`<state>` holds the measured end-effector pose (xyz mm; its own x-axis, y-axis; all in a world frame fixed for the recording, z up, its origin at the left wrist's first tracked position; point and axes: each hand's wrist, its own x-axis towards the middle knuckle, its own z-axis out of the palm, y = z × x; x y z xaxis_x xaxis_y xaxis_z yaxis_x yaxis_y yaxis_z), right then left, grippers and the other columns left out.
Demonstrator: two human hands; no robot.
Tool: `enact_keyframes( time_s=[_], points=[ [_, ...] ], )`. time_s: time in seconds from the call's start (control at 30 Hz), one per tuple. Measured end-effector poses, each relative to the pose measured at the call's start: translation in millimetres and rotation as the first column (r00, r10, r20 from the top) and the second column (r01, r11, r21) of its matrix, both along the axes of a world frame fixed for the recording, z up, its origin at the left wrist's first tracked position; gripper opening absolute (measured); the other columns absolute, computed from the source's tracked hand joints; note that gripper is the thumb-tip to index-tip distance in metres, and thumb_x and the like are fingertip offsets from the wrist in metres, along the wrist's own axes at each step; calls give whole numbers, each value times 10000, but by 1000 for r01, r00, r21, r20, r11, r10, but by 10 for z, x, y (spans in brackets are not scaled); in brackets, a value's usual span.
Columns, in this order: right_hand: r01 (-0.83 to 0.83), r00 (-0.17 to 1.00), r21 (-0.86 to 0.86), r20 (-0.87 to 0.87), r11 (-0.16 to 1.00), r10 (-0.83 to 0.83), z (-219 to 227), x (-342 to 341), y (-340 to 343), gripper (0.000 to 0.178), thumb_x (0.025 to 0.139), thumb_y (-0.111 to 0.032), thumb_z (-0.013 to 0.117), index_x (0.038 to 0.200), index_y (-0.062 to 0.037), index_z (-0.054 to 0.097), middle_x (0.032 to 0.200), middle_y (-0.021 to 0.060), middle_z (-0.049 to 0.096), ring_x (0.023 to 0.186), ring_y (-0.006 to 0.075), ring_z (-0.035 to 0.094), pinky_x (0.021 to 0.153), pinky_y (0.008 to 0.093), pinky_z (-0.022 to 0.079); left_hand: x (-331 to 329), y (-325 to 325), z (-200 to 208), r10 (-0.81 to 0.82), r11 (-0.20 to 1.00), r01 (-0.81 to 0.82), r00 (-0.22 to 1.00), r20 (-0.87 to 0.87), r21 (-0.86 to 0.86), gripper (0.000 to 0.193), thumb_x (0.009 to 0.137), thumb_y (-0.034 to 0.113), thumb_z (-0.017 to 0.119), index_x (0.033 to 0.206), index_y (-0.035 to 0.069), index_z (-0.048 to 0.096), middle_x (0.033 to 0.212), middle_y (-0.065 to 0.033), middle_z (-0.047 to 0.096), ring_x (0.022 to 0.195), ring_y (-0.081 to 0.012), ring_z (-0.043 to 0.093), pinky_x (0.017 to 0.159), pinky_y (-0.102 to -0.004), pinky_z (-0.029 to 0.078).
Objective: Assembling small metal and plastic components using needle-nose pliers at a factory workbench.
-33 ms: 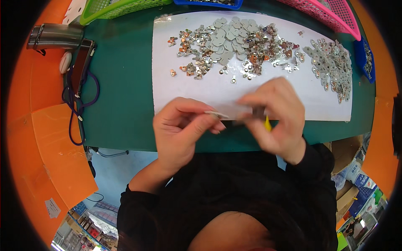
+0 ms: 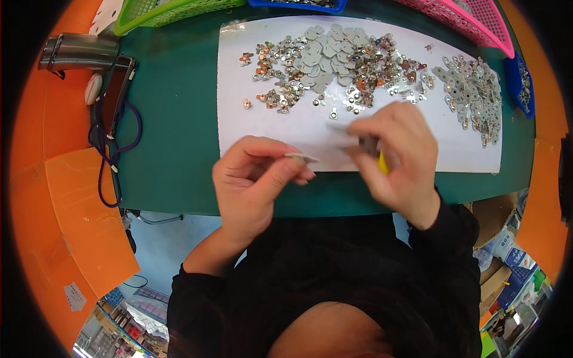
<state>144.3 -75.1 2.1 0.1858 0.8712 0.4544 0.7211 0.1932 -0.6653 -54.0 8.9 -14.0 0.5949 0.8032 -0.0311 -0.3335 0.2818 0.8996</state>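
Note:
My left hand point(image 2: 248, 182) pinches a small flat grey plate point(image 2: 302, 157) between thumb and fingertips, just above the front edge of the white sheet point(image 2: 262, 128). A short gap to the right, my right hand point(image 2: 401, 158) is closed around yellow-handled pliers point(image 2: 384, 162). Their blurred metal jaws look spread and point toward the left hand, apart from the plate. Beyond the hands lies a pile of similar grey plates point(image 2: 325, 53). Small metal clips point(image 2: 286, 89) are heaped around it, and one lone clip point(image 2: 333, 113) lies nearer to me.
At the right of the sheet is another pile of plates with metal fittings point(image 2: 474, 98). Green point(image 2: 155, 15), blue point(image 2: 298, 7) and pink point(image 2: 477, 27) baskets line the far edge. A blue tray point(image 2: 520, 86) stands right. A steel cup point(image 2: 80, 52) and a corded phone point(image 2: 116, 98) sit left.
My right hand has shifted slightly up and right, away from the plate, and the pliers' jaws now show spread. My left hand has moved slightly left with the plate.

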Motion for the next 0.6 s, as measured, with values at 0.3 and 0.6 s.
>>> enact_keyframes(
  time_s=[0.3,0.6],
  points=[
    [181,876,-54,462,982,-136,-74,-42,192,234,690,-93,801,895,-116,688,798,5,572,753,222,545,662,352,394,-42,132,27,59,998,-58,997,-52,12,115,916,-32,668,1015,-28,608,916,-139,703,786,-177,697,711,-277,575],
    [29,959,-259,-265,965,-100,154,26,107,101,843,-47,722,875,14,648,738,20,552,689,98,489,627,240,364,113,100,37,-12,897,117,970,-242,426,137,833,-98,702,949,-27,687,965,-120,734,885,-190,724,786,-283,588]
  ],
)
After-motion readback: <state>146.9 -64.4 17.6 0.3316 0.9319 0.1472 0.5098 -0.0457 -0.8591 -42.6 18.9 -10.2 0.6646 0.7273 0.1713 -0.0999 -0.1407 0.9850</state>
